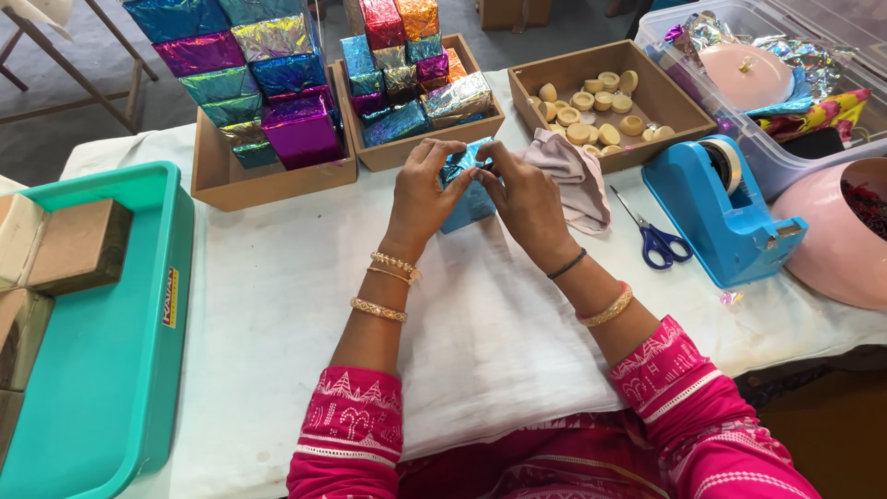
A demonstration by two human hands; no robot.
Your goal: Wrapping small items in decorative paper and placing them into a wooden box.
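Note:
A small box wrapped in shiny blue foil stands on the white cloth-covered table. My left hand and my right hand both grip its top, fingers pinching the foil folds. Gold bangles ring both wrists, and a black band sits on the right one. Pink patterned sleeves cover my upper arms.
Two wooden trays at the back hold stacked foil-wrapped boxes. A third tray holds several small round pieces. A pinkish cloth, blue scissors, blue tape dispenser, pink bowl, clear bin and teal tray with brown blocks surround me.

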